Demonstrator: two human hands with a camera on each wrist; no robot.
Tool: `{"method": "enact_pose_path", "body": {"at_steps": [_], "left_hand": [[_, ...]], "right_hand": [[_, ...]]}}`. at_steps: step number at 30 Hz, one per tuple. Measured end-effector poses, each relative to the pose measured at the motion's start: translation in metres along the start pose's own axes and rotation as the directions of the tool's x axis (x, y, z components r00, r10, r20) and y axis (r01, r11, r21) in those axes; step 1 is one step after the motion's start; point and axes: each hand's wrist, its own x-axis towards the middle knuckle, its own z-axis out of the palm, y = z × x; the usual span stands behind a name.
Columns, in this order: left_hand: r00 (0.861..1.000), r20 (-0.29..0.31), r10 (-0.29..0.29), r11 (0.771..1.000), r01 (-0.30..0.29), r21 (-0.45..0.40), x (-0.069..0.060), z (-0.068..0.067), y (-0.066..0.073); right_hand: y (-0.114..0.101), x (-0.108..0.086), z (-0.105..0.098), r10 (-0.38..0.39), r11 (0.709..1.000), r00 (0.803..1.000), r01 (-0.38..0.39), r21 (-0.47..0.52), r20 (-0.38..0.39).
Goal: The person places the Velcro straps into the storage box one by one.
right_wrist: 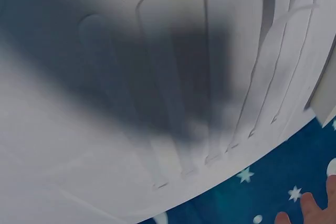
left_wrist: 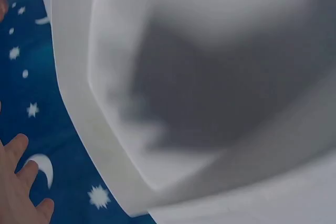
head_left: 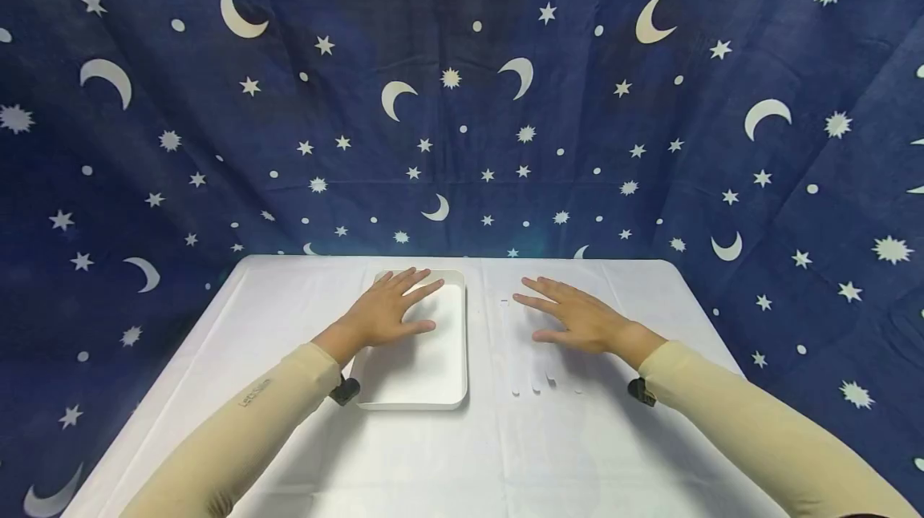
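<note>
My left hand [head_left: 386, 313], fingers spread and straight, hovers over the left part of a shallow white rectangular tray [head_left: 446, 370]. It holds nothing, and its shadow falls inside the tray. To the right, my right hand [head_left: 583, 319] hovers palm down with its fingers apart and nothing in its grasp. Beneath and beside it lie several thin white strips [head_left: 515, 370] with rounded ends, nearly the colour of the cloth. The right wrist view shows these strips [right_wrist: 210, 87] side by side, some with curled ends; their exact kind is unclear.
A white cloth [head_left: 411, 462] covers the table, with fold creases across it. Behind the table's far edge hangs a dark blue curtain [head_left: 462, 141] printed with moons and stars. The tray's raised wall [left_wrist: 79, 93] stands close to the left wrist camera.
</note>
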Motion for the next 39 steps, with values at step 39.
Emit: {"method": "enact_pose_path", "body": {"at_steps": [39], "left_hand": [[0.851, 0.076, -0.520, 0.743, 0.494, -0.452, -0.079, 0.018, -0.063]], "right_hand": [[0.066, -0.086, 0.013, 0.514, 0.822, 0.856, -0.474, 0.316, -0.052]]}}
